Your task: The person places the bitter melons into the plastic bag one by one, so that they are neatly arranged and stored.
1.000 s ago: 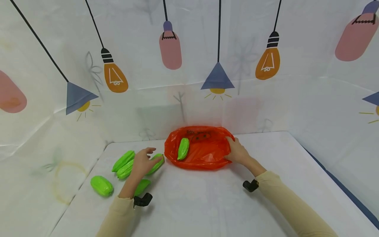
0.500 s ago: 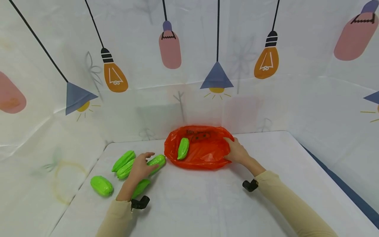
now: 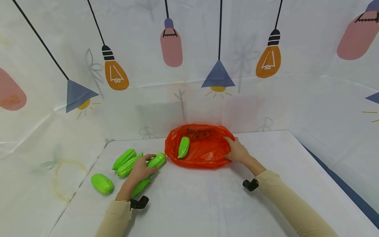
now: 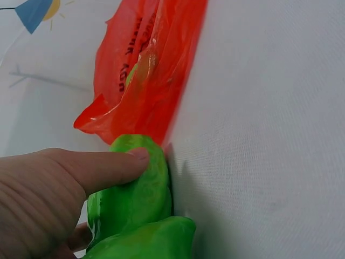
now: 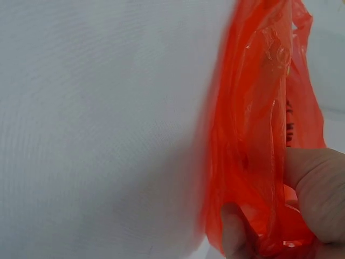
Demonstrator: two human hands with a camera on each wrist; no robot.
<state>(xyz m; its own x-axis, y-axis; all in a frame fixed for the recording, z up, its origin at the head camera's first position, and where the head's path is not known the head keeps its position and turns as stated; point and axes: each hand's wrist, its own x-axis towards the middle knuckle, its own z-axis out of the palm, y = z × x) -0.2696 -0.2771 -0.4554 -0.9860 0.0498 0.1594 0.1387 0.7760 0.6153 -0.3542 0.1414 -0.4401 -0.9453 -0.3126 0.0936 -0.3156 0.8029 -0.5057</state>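
Observation:
My left hand (image 3: pixel 141 169) grips a bright green, ridged, gourd-like fruit (image 3: pixel 157 160). In the left wrist view its thumb lies across the fruit (image 4: pixel 132 189) and the other fingers go behind it. A second green fruit (image 4: pixel 151 240) lies close under this hand. Just to the right, a red plastic bag (image 3: pixel 204 151) sits with its mouth spread, one green fruit (image 3: pixel 184 147) inside. My right hand (image 3: pixel 238 151) holds the bag's right side; in the right wrist view, thumb and fingers pinch the thin red plastic (image 5: pixel 253 135).
Two green fruits (image 3: pixel 123 159) lie side by side left of my left hand, and another (image 3: pixel 102 183) sits nearer the table's left edge. The white table (image 3: pixel 213 197) meets a white sheet (image 3: pixel 189 108) printed with lamps, right behind the bag.
My left hand has drawn back slightly and its fingers have come in around the green fruit beside the bag. My right hand stays on the bag.

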